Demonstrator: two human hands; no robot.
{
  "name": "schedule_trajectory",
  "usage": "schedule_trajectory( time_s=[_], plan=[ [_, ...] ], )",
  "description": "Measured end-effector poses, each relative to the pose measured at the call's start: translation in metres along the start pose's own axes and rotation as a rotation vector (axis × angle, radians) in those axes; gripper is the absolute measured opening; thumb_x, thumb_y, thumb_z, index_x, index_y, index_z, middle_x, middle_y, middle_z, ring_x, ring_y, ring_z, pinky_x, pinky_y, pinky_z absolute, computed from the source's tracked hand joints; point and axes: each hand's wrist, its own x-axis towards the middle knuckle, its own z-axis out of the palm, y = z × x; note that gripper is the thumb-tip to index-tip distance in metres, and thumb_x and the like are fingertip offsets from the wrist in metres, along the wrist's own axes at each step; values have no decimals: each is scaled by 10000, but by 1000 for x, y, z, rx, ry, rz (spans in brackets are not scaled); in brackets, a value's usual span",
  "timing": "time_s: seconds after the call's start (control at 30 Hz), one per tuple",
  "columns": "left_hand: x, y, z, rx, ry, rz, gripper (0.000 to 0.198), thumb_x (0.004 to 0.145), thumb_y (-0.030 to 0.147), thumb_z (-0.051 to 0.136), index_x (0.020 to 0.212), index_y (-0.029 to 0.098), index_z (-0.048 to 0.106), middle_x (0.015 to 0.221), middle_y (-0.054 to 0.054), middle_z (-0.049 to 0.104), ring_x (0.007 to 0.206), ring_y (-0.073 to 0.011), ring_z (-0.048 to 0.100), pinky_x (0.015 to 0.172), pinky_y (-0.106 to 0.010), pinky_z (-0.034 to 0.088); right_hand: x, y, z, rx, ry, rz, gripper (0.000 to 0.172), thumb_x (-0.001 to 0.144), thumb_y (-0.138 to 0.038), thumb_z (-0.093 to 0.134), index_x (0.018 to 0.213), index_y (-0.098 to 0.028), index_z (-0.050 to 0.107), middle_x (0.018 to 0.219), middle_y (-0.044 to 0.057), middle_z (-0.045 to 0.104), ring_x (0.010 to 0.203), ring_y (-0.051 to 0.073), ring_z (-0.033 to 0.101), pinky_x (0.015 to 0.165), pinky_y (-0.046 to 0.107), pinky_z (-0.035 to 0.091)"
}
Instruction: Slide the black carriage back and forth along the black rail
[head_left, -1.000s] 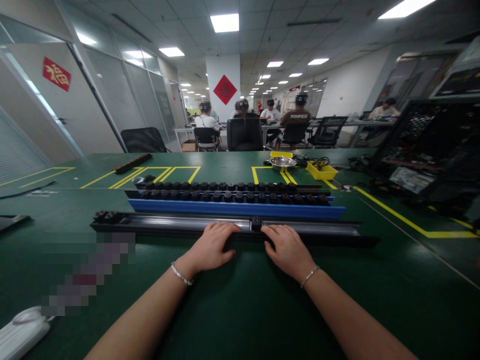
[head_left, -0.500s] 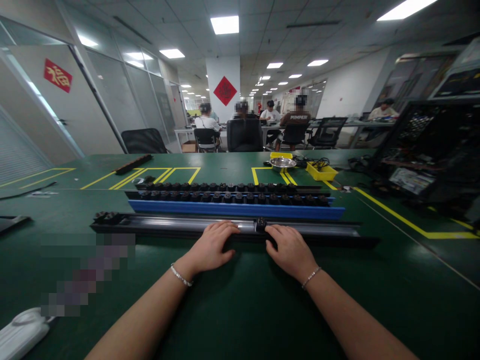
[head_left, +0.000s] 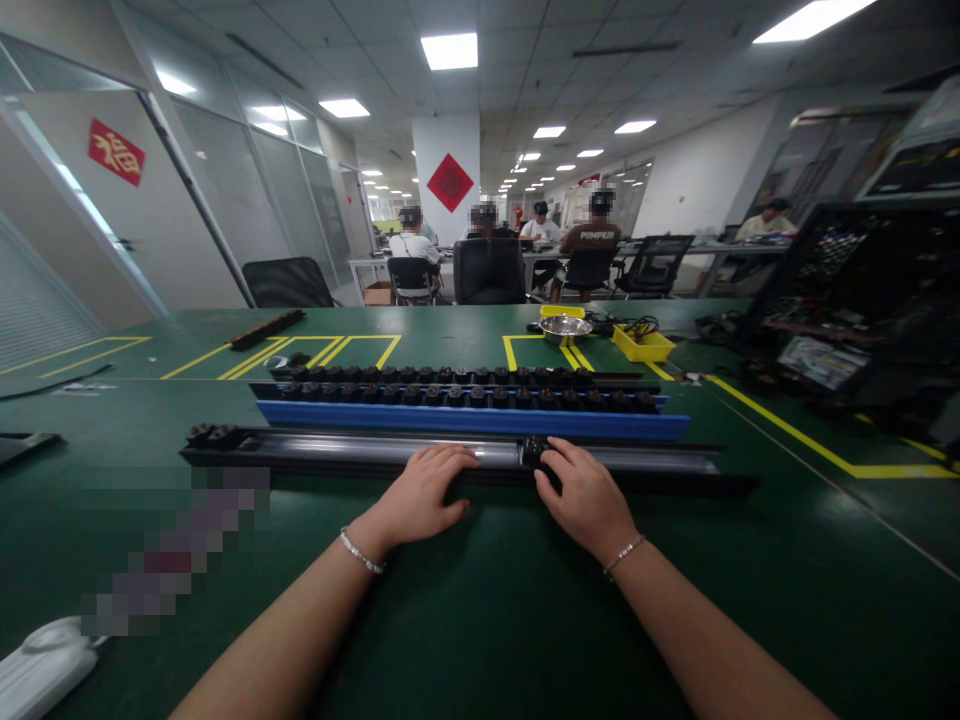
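Note:
A long black rail with a silvery channel lies across the green table in front of me. My left hand rests flat on its near edge, fingers spread and holding nothing. My right hand sits just to the right, fingertips pinched around a small black slider block that rides in the channel. Two more small black blocks sit at the rail's left end.
Behind the rail lie a blue strip and two black rails loaded with several black blocks. A metal bowl and yellow trays stand further back. A black rack is at right. People sit at far desks.
The small black block has slid to the right along the channel, and my right hand has moved right with it. My left hand has stayed put.

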Motion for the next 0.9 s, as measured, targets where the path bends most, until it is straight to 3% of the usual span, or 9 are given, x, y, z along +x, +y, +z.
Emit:
schedule_trajectory(
  time_s=[0.53, 0.9],
  plan=[
    [0, 0, 0, -9, -1, 3, 485, 711, 226, 602, 1179, 252, 479, 1284, -50, 513, 1240, -235, 395, 1048, -436, 274, 2, 6, 2, 42, 121, 8, 196, 842, -270, 440, 739, -191, 588, 1142, 100, 614, 1042, 206, 541, 940, 366, 406],
    [0, 0, -1, -9, 0, 7, 485, 722, 231, 604, 1188, 255, 472, 1279, -43, 515, 1239, -220, 394, 1052, -417, 270, 3, 14, 4, 33, 143, 125, 199, 830, -322, 469, 692, -205, 552, 1013, 72, 664, 922, 196, 579, 841, 332, 421]
  ],
)
